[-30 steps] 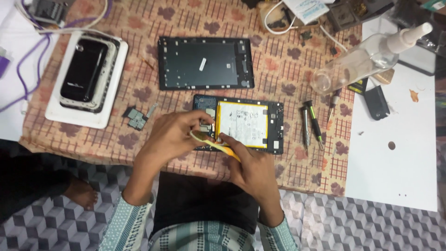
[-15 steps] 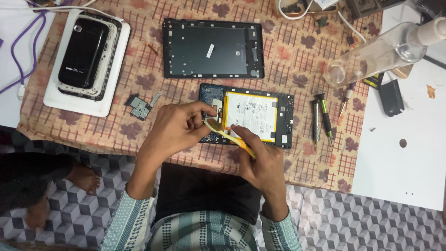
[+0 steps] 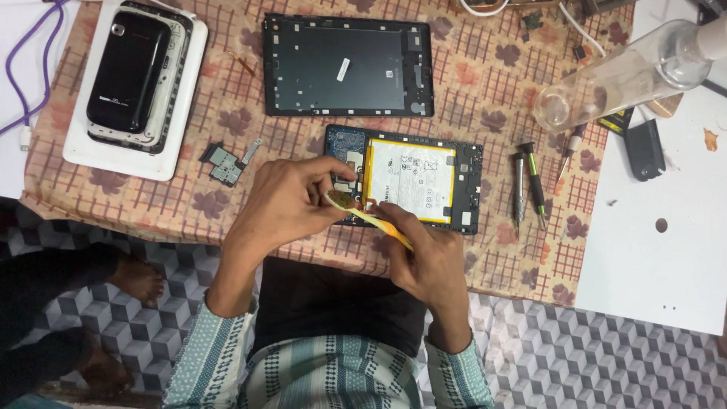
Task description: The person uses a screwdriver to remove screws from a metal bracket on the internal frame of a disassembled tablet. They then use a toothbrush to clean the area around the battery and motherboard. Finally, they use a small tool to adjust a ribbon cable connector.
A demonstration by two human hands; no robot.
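Left hand — fingers bent, thumb and fingertips pinched on the near end of a thin yellow pry tool, resting at the left edge of the opened tablet. Right hand — closed around the other end of the same tool, knuckles just below the tablet's near edge. The tool runs slantwise between the two hands, its tip end lying on the tablet's lower left part, beside the battery.

Opened tablet: lies flat on the patterned cloth, near the table's front edge, directly in front of the person. A large white battery with a yellow border fills most of its frame; a strip of blue circuit board shows at the left end.

Around it: a dark back cover lies flat just beyond the tablet, inner side up. To the left, a small grey metal part sits on the cloth; farther left, a black phone rests on a white tray. To the right, two screwdrivers lie side by side, close to the tablet. A clear plastic bottle lies tilted at the far right, overlapping a white board. A small black object sits on that board.
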